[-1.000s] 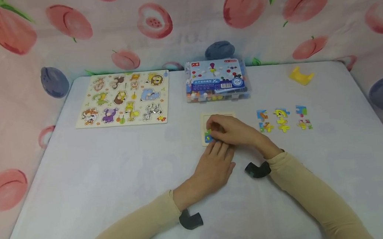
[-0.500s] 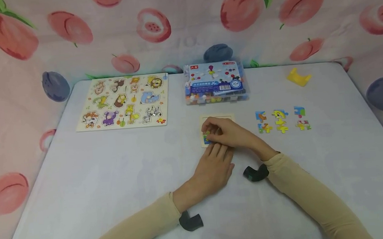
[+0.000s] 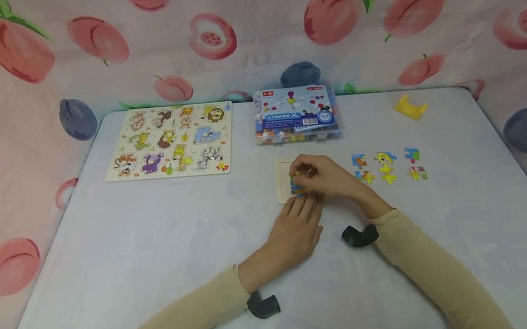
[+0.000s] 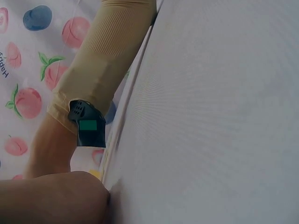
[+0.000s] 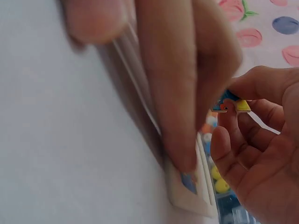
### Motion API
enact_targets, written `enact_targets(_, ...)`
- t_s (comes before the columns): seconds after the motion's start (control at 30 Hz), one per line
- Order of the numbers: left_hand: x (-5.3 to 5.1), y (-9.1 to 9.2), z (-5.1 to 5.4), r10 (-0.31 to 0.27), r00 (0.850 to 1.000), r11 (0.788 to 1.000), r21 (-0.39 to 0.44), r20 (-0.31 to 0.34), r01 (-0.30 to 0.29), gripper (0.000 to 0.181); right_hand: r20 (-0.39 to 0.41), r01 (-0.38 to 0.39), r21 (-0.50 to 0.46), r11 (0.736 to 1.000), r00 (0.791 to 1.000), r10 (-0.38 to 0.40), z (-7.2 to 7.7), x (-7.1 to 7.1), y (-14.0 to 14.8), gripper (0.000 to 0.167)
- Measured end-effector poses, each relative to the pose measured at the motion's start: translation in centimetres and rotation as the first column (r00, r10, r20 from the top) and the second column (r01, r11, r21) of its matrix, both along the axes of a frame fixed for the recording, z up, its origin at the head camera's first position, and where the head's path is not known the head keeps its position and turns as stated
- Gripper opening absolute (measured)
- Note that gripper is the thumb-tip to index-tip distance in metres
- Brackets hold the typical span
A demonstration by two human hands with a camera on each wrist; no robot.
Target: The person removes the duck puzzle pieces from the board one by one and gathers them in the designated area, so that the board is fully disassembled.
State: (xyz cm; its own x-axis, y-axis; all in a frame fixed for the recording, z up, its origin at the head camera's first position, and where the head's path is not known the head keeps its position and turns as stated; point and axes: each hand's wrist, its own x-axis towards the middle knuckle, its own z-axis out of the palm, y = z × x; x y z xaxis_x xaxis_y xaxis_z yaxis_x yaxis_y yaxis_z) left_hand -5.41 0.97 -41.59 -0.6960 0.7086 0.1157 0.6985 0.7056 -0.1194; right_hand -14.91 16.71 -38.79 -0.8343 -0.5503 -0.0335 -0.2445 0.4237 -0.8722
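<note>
A small wooden puzzle tray (image 3: 283, 169) lies in front of the person. The left hand (image 3: 293, 236) rests on its near edge with extended fingers; in the right wrist view these fingers (image 5: 170, 93) touch the tray's corner, beside a blue piece lying in it. Above the tray, the right hand (image 3: 328, 178) pinches a blue and yellow jigsaw piece (image 5: 242, 105) between thumb and fingers. Part of the tray is hidden under both hands. Several loose jigsaw pieces (image 3: 386, 167) lie in two rows to the right. The left wrist view shows little of the left hand.
A board with animal shapes (image 3: 168, 141) lies at the back left. Behind the tray is a clear plastic box (image 3: 296, 113) of small coloured parts. A yellow plastic piece (image 3: 411, 107) sits at the back right. Black wrist mounts show at both wrists.
The right hand has shifted right and raised the jigsaw piece from the tray's left side, baring that part. The left hand has stayed at the near edge.
</note>
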Motion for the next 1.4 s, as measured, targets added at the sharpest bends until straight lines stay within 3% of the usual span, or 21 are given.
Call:
enact_targets(0.37, 0.0, 0.2, 0.0, 0.009, 0.999, 1.000, -0.019, 0.031, -0.009, 0.058, -0.012, 0.077, 0.021, 0.997, 0.997, -0.077, 0.2, 0.4, 3.1, 0.013)
enact_targets(0.77, 0.0, 0.0, 0.4, 0.026, 0.998, 0.999, -0.042, 0.059, -0.024, 0.058, 0.023, 0.143, 0.077, 0.987, 0.989, -0.145, -0.3, 2.3, 8.1, 0.015)
enact_targets(1.4, 0.1, 0.1, 0.2, 0.016, 0.997, 1.000, -0.025, 0.071, -0.014, 0.057, 0.019, 0.161, 0.130, 0.978, 0.986, -0.165, -0.3, 4.3, 12.8, 0.020)
